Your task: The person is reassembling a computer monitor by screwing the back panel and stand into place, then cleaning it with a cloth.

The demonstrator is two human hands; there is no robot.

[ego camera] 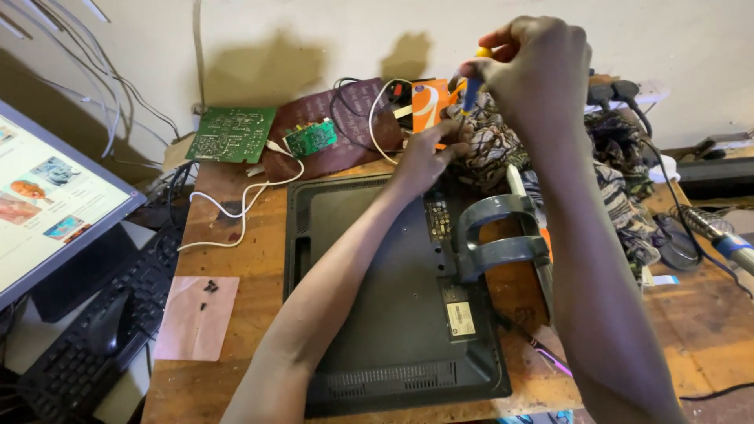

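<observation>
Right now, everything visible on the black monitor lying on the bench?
The black monitor lies face down on the wooden bench, matte plastic back up. Vent slots run along its near edge, a pale label sits right of centre, and a grey metal stand bracket is fixed at its right side. The left hand rests at its far edge; that forearm crosses above it.

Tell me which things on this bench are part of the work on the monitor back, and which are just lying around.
In use:
right hand gripping a screwdriver
left hand on the monitor back
grey stand

Lying about:
green circuit boards
pink paper with screws
keyboard
lit screen
</observation>
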